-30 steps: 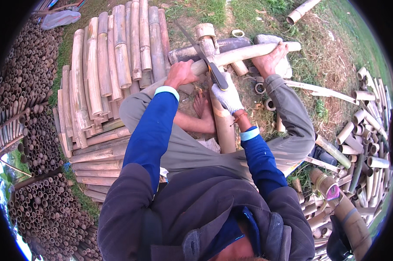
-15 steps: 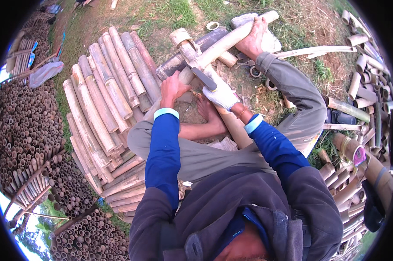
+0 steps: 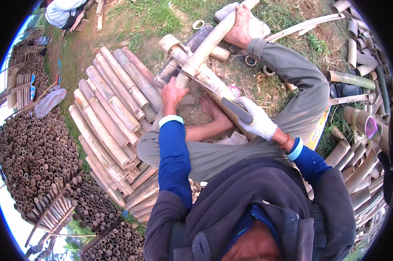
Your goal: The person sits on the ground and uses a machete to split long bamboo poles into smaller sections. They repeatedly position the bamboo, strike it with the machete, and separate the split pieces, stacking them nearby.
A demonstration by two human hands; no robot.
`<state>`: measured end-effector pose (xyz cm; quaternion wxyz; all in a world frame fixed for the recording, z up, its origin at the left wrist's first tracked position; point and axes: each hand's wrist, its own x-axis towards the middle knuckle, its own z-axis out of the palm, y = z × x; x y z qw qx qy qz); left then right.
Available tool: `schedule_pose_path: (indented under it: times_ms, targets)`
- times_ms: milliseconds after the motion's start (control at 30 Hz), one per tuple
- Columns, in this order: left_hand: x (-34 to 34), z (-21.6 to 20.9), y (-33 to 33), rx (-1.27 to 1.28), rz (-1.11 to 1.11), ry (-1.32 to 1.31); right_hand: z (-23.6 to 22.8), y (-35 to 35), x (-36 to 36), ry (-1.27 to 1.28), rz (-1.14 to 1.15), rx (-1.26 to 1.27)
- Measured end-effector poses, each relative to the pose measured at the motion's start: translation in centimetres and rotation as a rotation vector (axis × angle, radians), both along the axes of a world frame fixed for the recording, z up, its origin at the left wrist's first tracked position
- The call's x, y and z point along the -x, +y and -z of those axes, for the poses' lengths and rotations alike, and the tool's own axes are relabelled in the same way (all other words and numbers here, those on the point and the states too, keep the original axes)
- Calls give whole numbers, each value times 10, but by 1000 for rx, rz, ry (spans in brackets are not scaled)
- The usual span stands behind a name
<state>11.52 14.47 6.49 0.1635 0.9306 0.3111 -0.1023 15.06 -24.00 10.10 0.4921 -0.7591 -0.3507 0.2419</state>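
My bare left hand (image 3: 173, 94) is closed round the near end of a pale bamboo pole (image 3: 208, 47). The pole slants up to the right, lying across another bamboo piece (image 3: 218, 85) beneath it. In a white knit glove, my right hand (image 3: 259, 121) grips the black and yellow handle of a hand saw (image 3: 237, 110). Its thin blade runs up and left to the pole, just beyond my left hand. My bare foot (image 3: 239, 29) presses on the pole's far part. How deep the blade sits in the bamboo cannot be made out.
Cut bamboo lengths (image 3: 113, 95) lie stacked at my left. Farther left rise big heaps of short bamboo tubes (image 3: 35, 152). More bamboo pieces (image 3: 348, 76) are scattered at the right. A pale stone (image 3: 259, 27) lies by my foot. Another person (image 3: 65, 13) sits at the far left.
My right hand has drawn the saw back, down and to the right, so more blade shows. My left hand keeps its hold on the pole. The view has shifted, bringing another person in.
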Motion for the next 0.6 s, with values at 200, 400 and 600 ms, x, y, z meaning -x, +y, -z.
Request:
schedule_pose_path:
  times_ms: [200,400,600]
  targets:
    - [0,5,-2,37,-42,-58,14,160,-47,-214,74,-13]
    - [17,7,-27,107,32,-31,17,112,-18,-172,99,-166]
    - [1,2,-25,-36,-66,-2,31,123,-45,2,107,-172]
